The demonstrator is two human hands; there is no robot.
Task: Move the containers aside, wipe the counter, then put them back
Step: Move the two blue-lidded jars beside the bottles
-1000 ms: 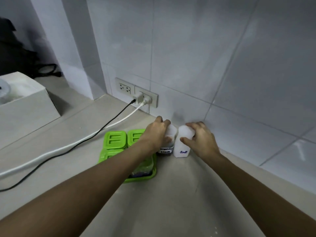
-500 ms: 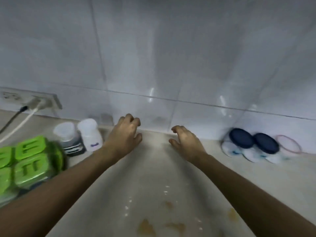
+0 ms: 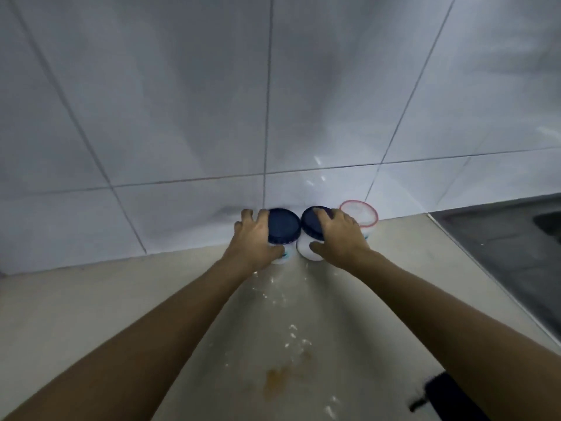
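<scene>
Two white jars with dark blue lids stand side by side against the tiled wall at the back of the beige counter (image 3: 91,302). My left hand (image 3: 253,238) wraps around the left jar (image 3: 283,226). My right hand (image 3: 338,235) grips the right jar (image 3: 311,221) from its right side, fingers over the lid. A clear container with a red-rimmed lid (image 3: 361,212) stands just right of them, partly behind my right hand. Brown stains (image 3: 279,379) and white crumbs (image 3: 293,332) mark the counter between my forearms.
A dark sink or stovetop surface (image 3: 501,247) borders the counter on the right. A black object (image 3: 440,393) pokes out from behind my right forearm at the lower right. The white tiled wall (image 3: 212,117) fills the background.
The view swung right, away from the salt jars and green containers. Both hands, empty and open half a second ago, moved right and closed around the two blue-lidded jars.
</scene>
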